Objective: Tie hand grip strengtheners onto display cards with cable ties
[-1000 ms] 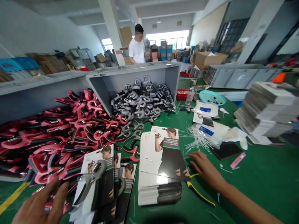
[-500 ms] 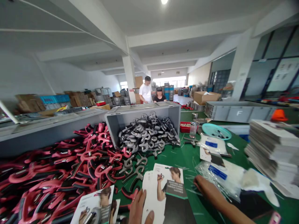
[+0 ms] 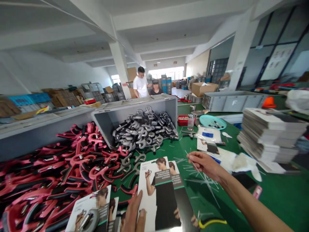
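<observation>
My left hand [image 3: 134, 212] grips the left edge of a printed packaging card [image 3: 166, 199], its thumb on the front; a second card [image 3: 180, 190] shows behind it at the right. To the right, my right hand [image 3: 204, 165] pinches a thin clear cable tie [image 3: 196, 166] between thumb and fingertips. Loose cable ties [image 3: 208, 185] lie scattered on the green table under that hand. At lower left, a grey hand grip strengthener [image 3: 90, 220] rests on another printed card [image 3: 80, 206]. A yellow curved tool handle [image 3: 212, 221] lies near the front edge of view.
Pink-and-black hand grips [image 3: 55, 180] heap up at left. A tipped grey crate [image 3: 135, 104] holds grey-and-black grips [image 3: 145, 129]. Card stacks [image 3: 267, 141], a turquoise plate [image 3: 212, 121], a glass jar [image 3: 190, 122] and a red tray [image 3: 182, 120] stand right. Two people are behind.
My right hand has risen from the table with a cable tie in its fingers. The packaging cards have spread, showing the second card. My view has swung right and down slightly.
</observation>
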`<state>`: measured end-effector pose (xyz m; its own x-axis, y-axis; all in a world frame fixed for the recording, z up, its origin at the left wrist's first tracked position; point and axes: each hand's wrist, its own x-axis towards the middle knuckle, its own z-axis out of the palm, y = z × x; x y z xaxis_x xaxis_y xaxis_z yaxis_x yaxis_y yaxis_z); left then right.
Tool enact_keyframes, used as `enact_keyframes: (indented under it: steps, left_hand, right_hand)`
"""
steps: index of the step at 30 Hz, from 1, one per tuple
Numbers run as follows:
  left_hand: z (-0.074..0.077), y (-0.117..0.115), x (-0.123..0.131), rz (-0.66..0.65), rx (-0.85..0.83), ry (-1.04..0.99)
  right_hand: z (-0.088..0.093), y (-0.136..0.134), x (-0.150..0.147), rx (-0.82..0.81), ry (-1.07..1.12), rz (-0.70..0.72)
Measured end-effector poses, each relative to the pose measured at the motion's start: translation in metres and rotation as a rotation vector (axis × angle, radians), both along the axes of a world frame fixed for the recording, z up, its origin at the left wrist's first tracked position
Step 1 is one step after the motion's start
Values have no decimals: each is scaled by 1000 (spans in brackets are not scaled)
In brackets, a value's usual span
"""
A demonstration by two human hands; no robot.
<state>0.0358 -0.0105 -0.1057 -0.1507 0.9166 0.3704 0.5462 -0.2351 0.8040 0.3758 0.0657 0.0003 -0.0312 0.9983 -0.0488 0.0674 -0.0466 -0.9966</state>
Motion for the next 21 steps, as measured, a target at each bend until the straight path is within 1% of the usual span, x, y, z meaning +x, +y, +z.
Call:
enact_keyframes:
  steps: [2,3,5,7,9,10,11,12,13,14,15,16,17,19,21]
  left_hand:
    - [3,-5,2,-23,-47,-28]
    - [7,-7,3,-40,-61,-39]
    - [20,-10,5,-57,-62,-31]
    - [43,-14,4,-38,-1,28]
    - [73,-17,4,-23,95,91]
    - [90,-18,5,-48,122,88]
    - [106,-19,6,-116,120,51]
    - [120,-19,9,-224,80,-9]
    - [132,-19,12,-340,6,-73]
    - [140,-19,16,-426,-81,-135]
    - [145,-18,20,-481,-158,-196]
    - [147,-17,23,-508,-231,-254]
    - [146,-17,26,-509,-288,-310]
    - [138,-18,27,-459,-351,-405]
    - [129,-18,23,-365,-356,-469]
  right_hand:
    - [11,-12,-13,-49,91,65]
    - [15,-17,-19,-66,124,91]
    - [22,-26,-30,-92,197,139]
    - [29,-35,-41,-111,279,187]
    - [37,-44,-53,-133,325,244]
    - [40,-49,-60,-146,319,283]
    - [44,-54,-68,-159,291,335]
    - [47,-59,-76,-174,257,397]
    - [50,-64,-84,-189,224,464]
    - [52,-68,-92,-202,198,526]
    - [53,-72,-99,-213,180,574]
    - [53,-74,-104,-222,170,600]
    - [52,-76,-108,-231,174,610]
    - [49,-77,-114,-266,264,596]
    - [43,-77,-118,-293,456,556]
